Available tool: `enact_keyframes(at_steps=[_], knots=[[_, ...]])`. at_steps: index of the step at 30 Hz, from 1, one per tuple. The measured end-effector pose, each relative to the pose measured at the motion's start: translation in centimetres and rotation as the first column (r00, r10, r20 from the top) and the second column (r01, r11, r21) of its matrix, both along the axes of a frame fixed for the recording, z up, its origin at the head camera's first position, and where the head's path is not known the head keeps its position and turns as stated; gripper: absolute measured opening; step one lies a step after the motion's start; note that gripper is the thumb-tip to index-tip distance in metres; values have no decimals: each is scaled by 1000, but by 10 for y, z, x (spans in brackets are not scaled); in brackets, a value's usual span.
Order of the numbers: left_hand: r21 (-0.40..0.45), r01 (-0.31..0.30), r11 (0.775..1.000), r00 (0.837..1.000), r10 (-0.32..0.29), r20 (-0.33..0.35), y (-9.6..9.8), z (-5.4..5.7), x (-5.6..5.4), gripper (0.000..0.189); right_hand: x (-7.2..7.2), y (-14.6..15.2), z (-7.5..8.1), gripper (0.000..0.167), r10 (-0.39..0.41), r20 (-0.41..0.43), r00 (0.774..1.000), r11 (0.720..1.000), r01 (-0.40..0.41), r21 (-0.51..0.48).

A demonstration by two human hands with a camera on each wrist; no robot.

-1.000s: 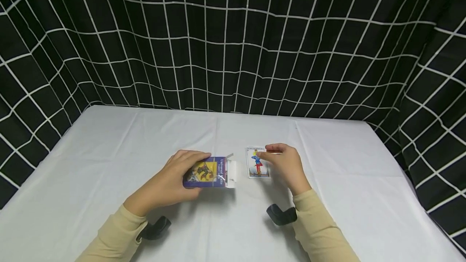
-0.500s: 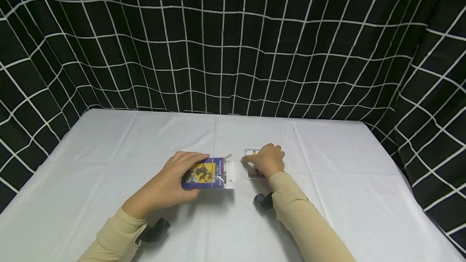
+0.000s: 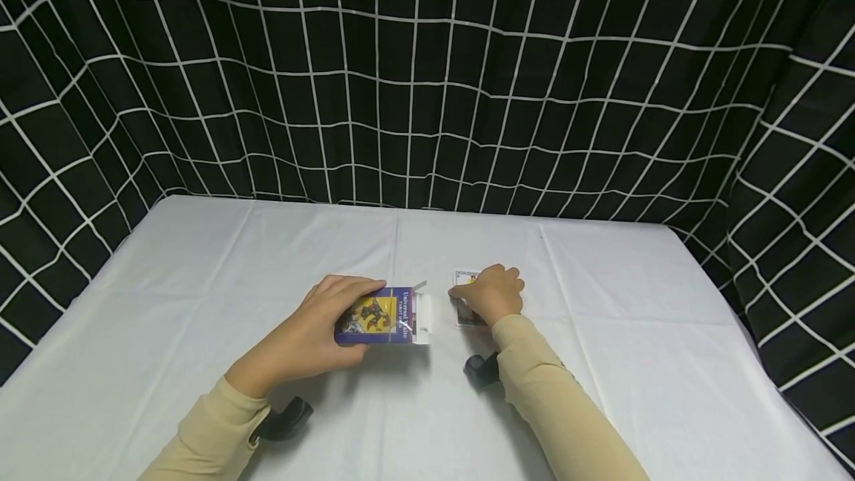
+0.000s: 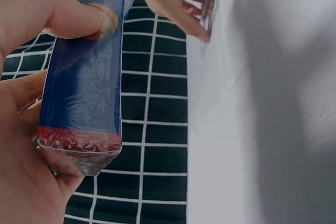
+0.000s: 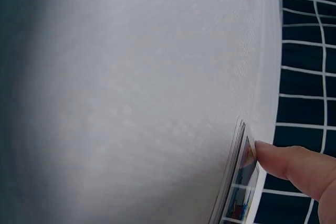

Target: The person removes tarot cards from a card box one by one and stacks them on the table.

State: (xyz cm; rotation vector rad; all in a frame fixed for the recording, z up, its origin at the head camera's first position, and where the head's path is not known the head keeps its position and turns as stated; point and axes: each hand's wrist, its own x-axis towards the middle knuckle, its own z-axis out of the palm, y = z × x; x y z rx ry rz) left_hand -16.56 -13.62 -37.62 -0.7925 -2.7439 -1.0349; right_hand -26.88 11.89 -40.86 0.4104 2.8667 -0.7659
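My left hand (image 3: 300, 340) holds a blue tarot card box (image 3: 372, 316) from its left end, thumb on one narrow side, fingers on the other. The box's flap end (image 3: 423, 319) points right and stands open. Close up in the left wrist view, the thumb presses the side of the box (image 4: 86, 93). To the right lies a small stack of tarot cards (image 3: 462, 277) on the cloth, partly covered by my right hand (image 3: 490, 295). The right thumb (image 5: 286, 166) touches the edge of the stack (image 5: 242, 182); the other fingers curl at its far side.
A white cloth (image 3: 220, 266) covers the table. Black curtains with a white grid (image 3: 401, 95) rise behind it and at both sides. A dark wrist camera mount hangs below each sleeve, (image 3: 286, 419) at the left.
My right hand has moved left from the cards' right side to over the stack, and its thumb is now at the left edge. The left hand and box have stayed put.
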Motion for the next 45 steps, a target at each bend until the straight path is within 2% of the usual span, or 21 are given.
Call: enact_keyframes(at_steps=[5,8,11,13,16,23,30,34,38,45], knots=[[2,-5,1000,1000,5,0,-1,0,0,81,1,0,2,78,9,-4,1000,1000,-9,1],[6,-10,1000,1000,10,5,-2,0,0,81,5,3,7,78,25,-63,998,999,-27,-27],[5,-14,1000,1000,14,5,-3,0,0,81,12,7,15,73,44,-160,986,991,-64,-119],[5,-13,1000,1000,13,5,-3,1,0,81,19,9,21,67,48,-227,973,975,-95,-199],[2,-13,1000,1000,13,3,-3,0,-1,80,32,9,28,59,44,-274,961,948,-126,-291],[0,-13,1000,1000,13,8,-2,0,-2,81,63,4,40,46,3,-289,957,889,-136,-438],[2,-5,1000,1000,5,6,-1,-1,-2,80,84,-1,41,38,9,-345,938,855,-186,-485],[-1,-4,1000,1000,4,8,-2,-1,-1,80,92,-7,41,32,11,-338,941,822,-201,-532],[1,-10,1000,1000,10,11,-2,0,-1,80,98,-12,43,26,48,-342,939,788,-246,-564],[-2,-3,1000,1000,3,3,-2,0,-1,80,102,-19,42,26,123,-349,929,765,-313,-563]])
